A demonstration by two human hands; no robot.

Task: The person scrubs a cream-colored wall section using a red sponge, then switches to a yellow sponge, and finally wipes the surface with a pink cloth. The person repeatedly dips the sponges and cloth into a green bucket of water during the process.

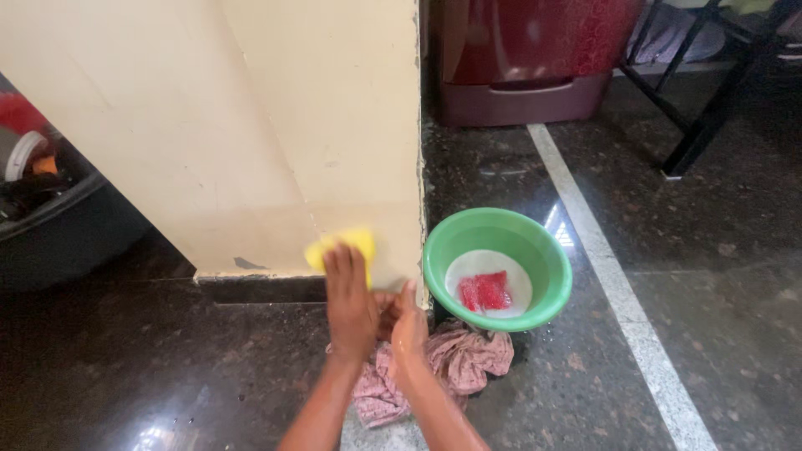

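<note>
Dark polished floor (710,276) spreads around the cream pillar (334,125), my landmark. Right of its foot stands a green basin (543,250) with cloudy water and a red cloth (484,291). Below the pillar lies a pink rag (464,359). My left hand (349,296) presses a yellow sponge (351,244) flat on the pillar's lower face; I judge wiping is underway, with marks remaining. My right hand (409,321) is half hidden, so I cannot tell its grip.

Soft daylight, glare on the polished floor (167,434), slight motion blur.
</note>
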